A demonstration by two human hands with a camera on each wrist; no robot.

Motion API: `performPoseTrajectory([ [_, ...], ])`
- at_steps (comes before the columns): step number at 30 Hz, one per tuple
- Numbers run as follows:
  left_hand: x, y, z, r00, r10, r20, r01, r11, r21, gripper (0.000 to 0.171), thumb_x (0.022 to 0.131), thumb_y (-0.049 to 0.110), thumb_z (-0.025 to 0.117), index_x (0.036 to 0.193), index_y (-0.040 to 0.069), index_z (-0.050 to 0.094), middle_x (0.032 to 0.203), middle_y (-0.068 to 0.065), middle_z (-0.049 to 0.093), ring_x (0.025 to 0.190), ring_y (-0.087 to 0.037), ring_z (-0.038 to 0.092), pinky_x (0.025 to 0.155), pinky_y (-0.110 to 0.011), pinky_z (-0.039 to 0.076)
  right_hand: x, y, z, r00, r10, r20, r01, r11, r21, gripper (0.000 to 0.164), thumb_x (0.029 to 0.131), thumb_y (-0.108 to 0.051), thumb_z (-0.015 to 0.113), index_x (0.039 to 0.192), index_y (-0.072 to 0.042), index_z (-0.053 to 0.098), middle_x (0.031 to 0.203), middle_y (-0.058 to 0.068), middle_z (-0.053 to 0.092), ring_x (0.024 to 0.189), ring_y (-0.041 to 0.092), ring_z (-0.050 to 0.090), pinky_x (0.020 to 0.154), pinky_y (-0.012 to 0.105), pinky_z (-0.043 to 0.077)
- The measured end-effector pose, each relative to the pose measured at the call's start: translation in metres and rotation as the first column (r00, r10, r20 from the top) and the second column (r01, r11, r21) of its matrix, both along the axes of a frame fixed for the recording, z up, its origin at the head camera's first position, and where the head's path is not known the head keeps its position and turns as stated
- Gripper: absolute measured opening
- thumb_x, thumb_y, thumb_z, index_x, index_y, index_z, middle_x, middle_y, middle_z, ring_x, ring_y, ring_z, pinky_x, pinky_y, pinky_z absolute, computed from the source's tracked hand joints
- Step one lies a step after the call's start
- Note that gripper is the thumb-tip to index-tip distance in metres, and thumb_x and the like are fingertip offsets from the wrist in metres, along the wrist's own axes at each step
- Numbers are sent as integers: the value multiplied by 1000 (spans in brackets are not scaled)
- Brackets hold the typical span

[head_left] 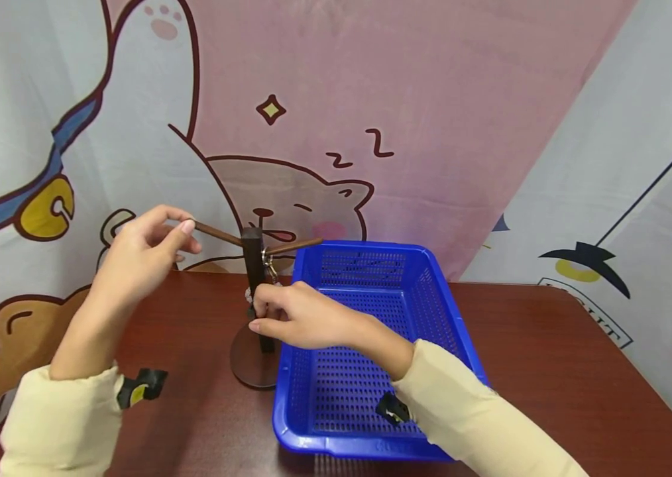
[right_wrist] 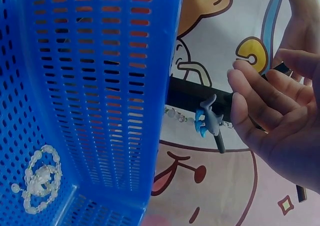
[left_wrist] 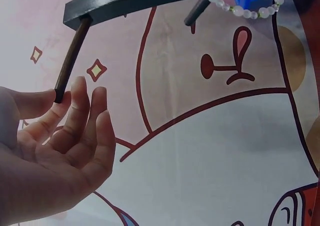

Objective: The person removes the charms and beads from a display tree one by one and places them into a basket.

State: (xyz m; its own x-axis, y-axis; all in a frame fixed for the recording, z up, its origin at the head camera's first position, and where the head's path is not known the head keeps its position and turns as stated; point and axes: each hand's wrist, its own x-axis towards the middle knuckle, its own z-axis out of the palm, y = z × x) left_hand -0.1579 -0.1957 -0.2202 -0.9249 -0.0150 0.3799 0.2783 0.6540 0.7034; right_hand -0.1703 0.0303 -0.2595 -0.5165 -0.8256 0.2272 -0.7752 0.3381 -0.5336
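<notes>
A dark wooden stand [head_left: 255,285] with side pegs and a round base [head_left: 246,368] stands on the table. My left hand [head_left: 145,248] pinches the tip of its upper left peg [left_wrist: 74,58] between thumb and index finger. My right hand [head_left: 306,317] is beside the post, over the basket's left edge, with loosely bent fingers and nothing visible between them. Close to its fingertips hangs a grey and blue dolphin charm [right_wrist: 212,117] on a chain. A beaded bracelet [left_wrist: 245,11] hangs along the post, partly hidden by the right hand in the head view.
A blue perforated basket [head_left: 372,445] stands right of the stand, its left rim overlapping the round base in view. Inside lies a bracelet of clear and white beads [right_wrist: 42,181]. Behind the brown table [head_left: 551,371] hangs a printed cartoon curtain [head_left: 431,99].
</notes>
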Motion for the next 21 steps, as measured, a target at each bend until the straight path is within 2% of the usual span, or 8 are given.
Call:
performPoseTrajectory([
  [6, -5, -3, 0, 999, -33, 30, 32, 999, 32, 31, 96, 30, 45, 111, 5, 56, 76, 2, 65, 72, -8, 56, 62, -21, 44, 1, -5, -1, 1000, -12, -17, 12, 1000, 14, 14, 87, -13, 62, 83, -12, 49, 64, -6, 55, 53, 1, 45, 51, 17, 37],
  [14, -5, -3, 1, 999, -32, 36, 31, 999, 28, 32, 96, 33, 45, 110, 6, 56, 77, -1, 65, 75, -9, 57, 64, -23, 45, 2, -2, 0, 1000, -12, -5, 12, 999, 52, 10, 89, -14, 60, 91, -11, 51, 68, -5, 57, 55, 2, 49, 53, 17, 39],
  [17, -5, -3, 1, 999, -31, 39, 30, 999, 20, 33, 96, 34, 45, 110, 7, 56, 77, -2, 65, 74, -9, 57, 63, -22, 44, 1, 2, 0, 1000, -12, 7, 11, 998, 54, 10, 89, -14, 59, 96, -9, 53, 68, -5, 56, 54, 2, 47, 53, 17, 39],
  [21, -5, -5, 1, 998, -29, 49, 28, 999, 18, 33, 96, 35, 45, 110, 7, 55, 78, -2, 65, 74, -11, 57, 63, -22, 44, -3, 7, 0, 999, -37, -11, 37, 999, 17, 7, 89, -12, 59, 93, -9, 56, 63, -5, 54, 51, 1, 41, 51, 18, 36],
])
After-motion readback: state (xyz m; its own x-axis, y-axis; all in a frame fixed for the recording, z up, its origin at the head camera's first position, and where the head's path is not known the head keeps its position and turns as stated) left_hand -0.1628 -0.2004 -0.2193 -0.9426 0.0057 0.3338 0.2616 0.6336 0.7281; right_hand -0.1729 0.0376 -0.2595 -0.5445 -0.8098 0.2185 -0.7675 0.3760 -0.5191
